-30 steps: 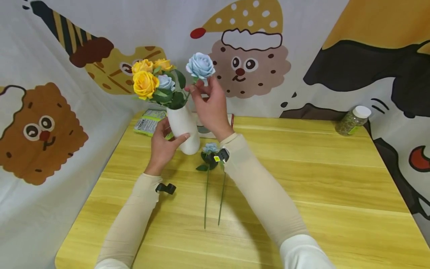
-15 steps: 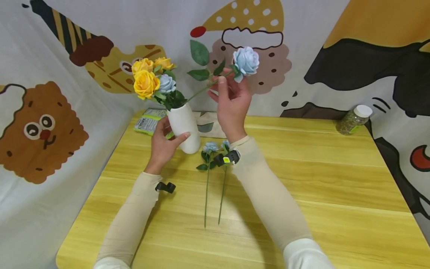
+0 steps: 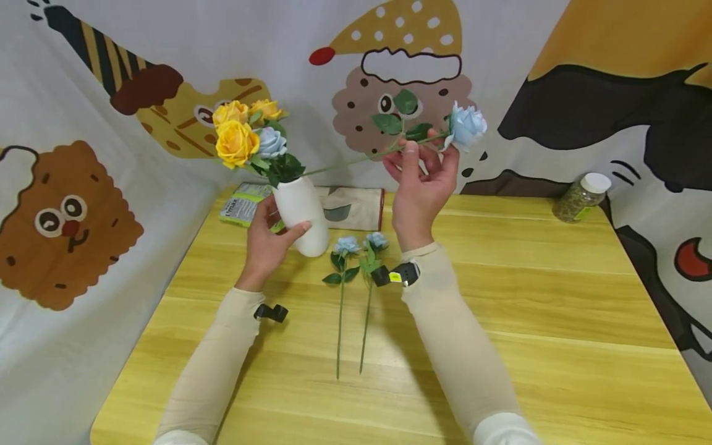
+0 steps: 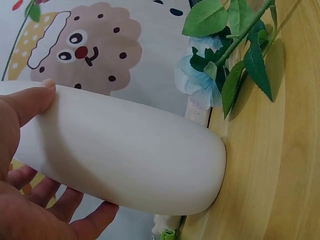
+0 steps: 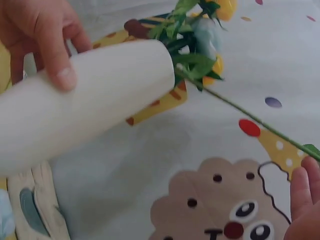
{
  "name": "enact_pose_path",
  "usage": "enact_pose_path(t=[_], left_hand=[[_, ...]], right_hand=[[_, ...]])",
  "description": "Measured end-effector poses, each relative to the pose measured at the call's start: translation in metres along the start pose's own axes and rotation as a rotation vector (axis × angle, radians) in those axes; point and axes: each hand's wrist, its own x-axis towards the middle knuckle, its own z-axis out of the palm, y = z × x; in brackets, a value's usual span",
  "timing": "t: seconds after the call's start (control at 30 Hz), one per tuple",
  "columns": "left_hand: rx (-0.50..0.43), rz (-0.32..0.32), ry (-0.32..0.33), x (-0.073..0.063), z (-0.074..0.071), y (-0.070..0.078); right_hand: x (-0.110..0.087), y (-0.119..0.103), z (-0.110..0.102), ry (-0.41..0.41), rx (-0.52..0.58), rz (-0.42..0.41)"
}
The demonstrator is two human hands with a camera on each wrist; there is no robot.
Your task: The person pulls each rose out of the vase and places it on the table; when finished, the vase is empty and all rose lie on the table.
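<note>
A white vase (image 3: 305,216) stands slightly tilted on the table, and my left hand (image 3: 269,238) grips it from the left. Yellow roses (image 3: 237,142) and a blue rose (image 3: 271,142) sit in its mouth with green leaves. My right hand (image 3: 423,188) pinches the leafy stem of another blue rose (image 3: 466,127), held up to the right of the vase. In the right wrist view this rose's stem (image 5: 240,108) slants from the vase's mouth; whether its tip is still inside is hidden. Two blue-flowered stems (image 3: 341,309) lie on the table before the vase.
Behind the vase lie a green-and-grey packet (image 3: 241,205) and a flat beige cloth item (image 3: 356,208) with a red edge. A lidded jar (image 3: 582,198) stands at the table's back right. A printed curtain (image 3: 300,37) hangs behind the wooden table (image 3: 500,296).
My right hand has moved to the right with the blue rose, drawing its leaves and stem away from the bouquet. The left hand and vase have stayed in place.
</note>
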Motion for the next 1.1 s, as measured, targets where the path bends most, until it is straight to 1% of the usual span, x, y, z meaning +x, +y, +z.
enact_pose_path(t=[0.13, 0.23, 0.3, 0.37, 0.47, 0.63, 0.73, 0.97, 1.1], left_hand=[[0.006, -0.006, -0.001, 0.0, 0.0, 0.0], [0.007, -0.01, -0.005, 0.001, 0.0, 0.001], [0.008, -0.014, -0.004, 0.001, 0.0, 0.001], [0.009, -0.016, -0.003, 0.001, 0.0, 0.001], [0.012, -0.017, -0.003, 0.001, 0.0, 0.001], [0.006, -0.012, -0.009, 0.0, -0.001, 0.002], [0.001, -0.013, -0.012, 0.0, -0.002, 0.002], [0.005, -0.013, -0.011, 0.0, -0.001, 0.001], [0.003, -0.012, -0.009, -0.001, -0.001, 0.002]], right_hand=[[0.001, -0.002, -0.016, 0.008, 0.009, 0.026], [0.003, -0.005, -0.029, 0.018, 0.022, 0.061], [0.003, -0.006, -0.037, 0.007, 0.016, 0.083], [0.003, -0.006, -0.047, -0.017, -0.017, 0.112], [0.002, -0.004, -0.062, -0.072, -0.107, 0.16], [0.002, 0.0, -0.087, -0.162, -0.274, 0.274], [0.001, 0.002, -0.099, -0.214, -0.344, 0.328], [-0.004, 0.009, -0.122, -0.35, -0.533, 0.444], [-0.01, 0.012, -0.131, -0.422, -0.587, 0.534]])
